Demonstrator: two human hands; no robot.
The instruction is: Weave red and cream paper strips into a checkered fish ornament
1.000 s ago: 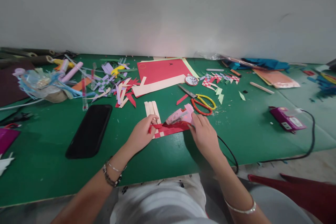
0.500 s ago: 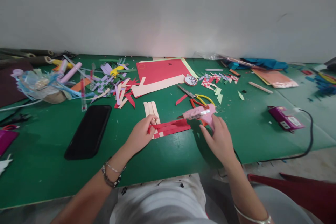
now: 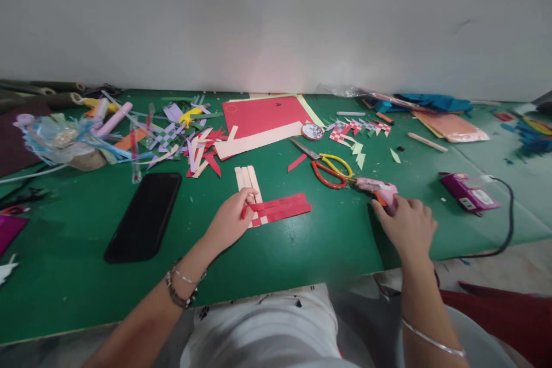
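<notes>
My left hand (image 3: 233,213) pinches the corner of a small weave of red paper strips (image 3: 287,208) and cream paper strips (image 3: 248,179). The red strips run to the right and the cream ones point away from me, with a checkered patch where they cross. My right hand (image 3: 409,227) is closed around the handle of a pink glue gun (image 3: 379,188), low over the table with its nozzle pointing left. Just left of the nozzle lie scissors (image 3: 330,168) with one yellow and one red handle loop.
A black phone (image 3: 144,218) lies left of my left arm. Behind the weave are red paper (image 3: 263,115), paper scraps (image 3: 207,152) and a round tin (image 3: 312,130). A purple box with a cord (image 3: 470,191) sits at the right. Beyond stands a wall (image 3: 276,23).
My right hand has carried the glue gun to the right, away from the red strips and past the scissors, whose handles now show fully. My left hand has stayed on the weave.
</notes>
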